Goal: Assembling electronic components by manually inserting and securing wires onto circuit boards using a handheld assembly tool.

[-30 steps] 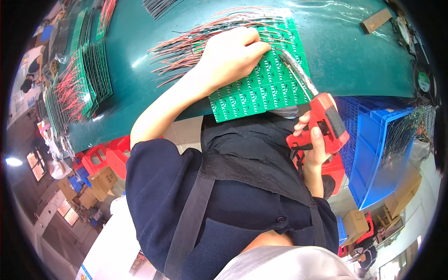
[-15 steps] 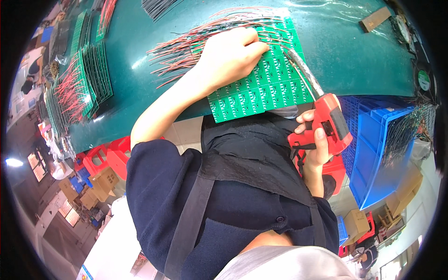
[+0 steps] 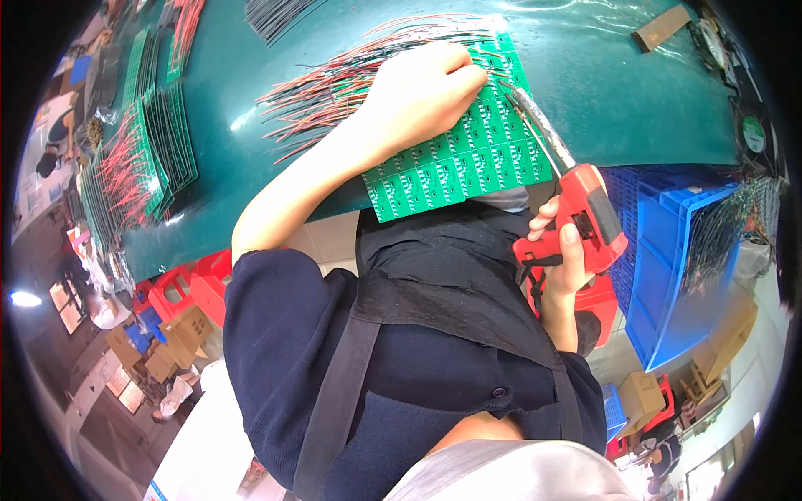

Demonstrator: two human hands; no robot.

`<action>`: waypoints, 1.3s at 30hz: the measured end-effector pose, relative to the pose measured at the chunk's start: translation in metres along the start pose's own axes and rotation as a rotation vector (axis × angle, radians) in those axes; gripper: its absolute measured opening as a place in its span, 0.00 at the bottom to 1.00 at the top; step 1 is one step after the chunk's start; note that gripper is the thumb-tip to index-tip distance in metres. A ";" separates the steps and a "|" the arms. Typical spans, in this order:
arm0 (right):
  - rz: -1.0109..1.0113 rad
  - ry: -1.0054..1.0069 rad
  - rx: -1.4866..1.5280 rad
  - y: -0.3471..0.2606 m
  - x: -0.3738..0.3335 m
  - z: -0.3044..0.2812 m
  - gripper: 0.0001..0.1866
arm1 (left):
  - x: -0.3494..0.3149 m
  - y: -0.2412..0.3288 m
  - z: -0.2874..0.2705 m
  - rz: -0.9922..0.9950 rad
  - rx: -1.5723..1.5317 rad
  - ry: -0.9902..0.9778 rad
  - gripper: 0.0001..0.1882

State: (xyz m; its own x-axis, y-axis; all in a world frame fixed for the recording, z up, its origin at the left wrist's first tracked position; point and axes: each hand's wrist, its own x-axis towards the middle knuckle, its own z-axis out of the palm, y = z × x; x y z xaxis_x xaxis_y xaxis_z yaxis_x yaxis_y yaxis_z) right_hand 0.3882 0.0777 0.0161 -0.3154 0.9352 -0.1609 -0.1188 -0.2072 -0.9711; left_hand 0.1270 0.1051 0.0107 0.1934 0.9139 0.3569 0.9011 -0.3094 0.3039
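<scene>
A green circuit board panel, printed with rows of small repeated units, lies at the near edge of the table. Red and black wires spread leftward over its far part. Over the board, my left hand is closed in a pinch; whatever its fingertips hold is hidden. My right hand grips a red soldering gun by its handle. The gun's long metal tip reaches the board just right of my left fingertips, and a thin feed tube runs beside it. Whether the tip touches the board I cannot tell.
More wired green boards stand stacked at the left of the green table. Dark wires lie at the far edge. A brown block sits far right. Below the table's right side is a blue crate; red stools stand left.
My left hand has shifted slightly right over the board. The soldering gun's tip has come closer to the left fingertips. The whole view has moved a little.
</scene>
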 end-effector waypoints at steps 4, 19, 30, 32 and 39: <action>0.001 0.018 0.006 0.000 0.000 0.003 0.20 | 0.000 -0.001 0.003 -0.011 -0.005 0.009 0.06; -0.047 0.044 0.001 -0.006 0.003 0.009 0.21 | 0.002 -0.001 -0.001 -0.043 0.018 -0.060 0.05; 0.033 -0.091 0.004 0.004 0.000 -0.008 0.29 | 0.002 -0.002 -0.001 -0.045 0.022 -0.072 0.05; 0.034 -0.079 -0.002 0.004 0.000 -0.008 0.29 | 0.002 -0.001 -0.002 -0.043 0.027 -0.082 0.05; -0.063 -0.054 0.094 0.004 0.003 -0.004 0.26 | 0.003 -0.001 -0.003 -0.052 0.021 -0.093 0.05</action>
State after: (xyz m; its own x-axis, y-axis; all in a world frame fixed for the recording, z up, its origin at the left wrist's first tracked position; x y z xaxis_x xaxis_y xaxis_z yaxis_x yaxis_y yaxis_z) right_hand 0.3902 0.0803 0.0108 -0.3540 0.9311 -0.0881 -0.2266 -0.1768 -0.9578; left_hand 0.1253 0.1076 0.0136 0.1809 0.9493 0.2571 0.9187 -0.2564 0.3005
